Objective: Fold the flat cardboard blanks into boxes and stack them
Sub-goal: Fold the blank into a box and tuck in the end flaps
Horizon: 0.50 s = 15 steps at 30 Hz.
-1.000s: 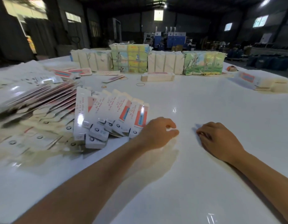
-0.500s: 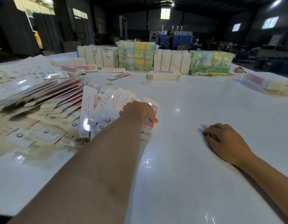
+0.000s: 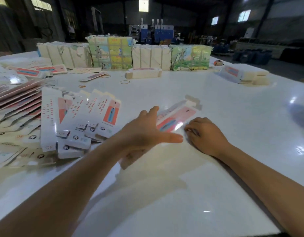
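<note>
One flat cardboard blank (image 3: 180, 113), white with a pink and blue print, lies slantwise on the white table (image 3: 164, 194) in front of me. My left hand (image 3: 146, 134) lies flat on its near half, fingers and thumb straight, and hides that part. My right hand (image 3: 205, 135) rests on the table at the blank's right edge with its fingers loosely curled and grips nothing. A fanned pile of the same blanks (image 3: 79, 117) lies to the left. A folded box (image 3: 143, 73) sits further back.
Wrapped bundles (image 3: 110, 52) stand in a row along the table's far side. More boxes (image 3: 241, 74) are stacked at the far right. Loose rubber bands (image 3: 124, 81) lie mid-table. A larger heap of flat blanks (image 3: 16, 106) covers the left edge.
My left hand reached to the fanned pile, then slid one blank out to the right, in front of me. My right hand edged left to the blank's edge.
</note>
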Available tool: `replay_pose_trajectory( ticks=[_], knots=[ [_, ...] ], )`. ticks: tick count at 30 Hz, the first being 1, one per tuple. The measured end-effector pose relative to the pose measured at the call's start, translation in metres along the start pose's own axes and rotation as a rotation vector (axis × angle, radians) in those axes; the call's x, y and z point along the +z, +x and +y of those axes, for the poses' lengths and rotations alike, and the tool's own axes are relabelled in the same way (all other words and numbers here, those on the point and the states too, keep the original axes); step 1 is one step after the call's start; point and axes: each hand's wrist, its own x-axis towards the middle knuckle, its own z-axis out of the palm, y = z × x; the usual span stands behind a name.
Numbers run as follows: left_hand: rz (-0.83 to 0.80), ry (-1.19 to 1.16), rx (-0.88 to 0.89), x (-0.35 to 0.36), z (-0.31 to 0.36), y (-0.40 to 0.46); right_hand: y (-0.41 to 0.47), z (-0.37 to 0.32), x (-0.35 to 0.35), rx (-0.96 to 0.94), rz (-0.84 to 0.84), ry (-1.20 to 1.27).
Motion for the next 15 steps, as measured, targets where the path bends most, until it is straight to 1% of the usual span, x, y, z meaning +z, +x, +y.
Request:
replay_pose_trajectory(
  ticks=[2, 4, 7, 8, 9, 10, 11, 12, 13, 14, 15],
  knots=[
    [0.003, 0.214, 0.043, 0.015, -0.006, -0.013, -0.001, -0.001, 0.001, 0.034, -0.002, 0.026],
    [0.050, 0.348, 0.092, 0.021, -0.014, -0.016, -0.001, 0.000, 0.002, 0.070, -0.021, 0.033],
    [0.112, 0.364, 0.130, 0.016, -0.020, -0.015, 0.000, 0.005, 0.003, 0.065, -0.086, -0.058],
    [0.123, 0.382, 0.141, 0.015, -0.021, -0.015, 0.000, 0.006, 0.003, 0.064, -0.084, -0.044],
    [0.125, 0.396, 0.150, 0.015, -0.021, -0.015, 0.000, 0.006, 0.002, 0.079, -0.052, 0.029],
    [0.118, 0.399, 0.154, 0.015, -0.022, -0.015, 0.001, 0.004, 0.000, 0.119, 0.008, 0.176],
    [0.111, 0.397, 0.157, 0.016, -0.022, -0.016, 0.002, 0.001, -0.003, 0.180, 0.081, 0.413],
    [0.108, 0.395, 0.161, 0.016, -0.022, -0.016, 0.004, 0.000, -0.007, 0.243, 0.138, 0.713],
    [0.115, 0.395, 0.166, 0.016, -0.021, -0.017, 0.005, -0.001, -0.011, 0.291, 0.149, 0.994],
    [0.129, 0.394, 0.172, 0.015, -0.021, -0.017, 0.004, -0.001, -0.013, 0.314, 0.112, 1.209],
    [0.147, 0.394, 0.177, 0.013, -0.020, -0.017, 0.004, -0.001, -0.014, 0.310, 0.052, 1.302]
  ],
)
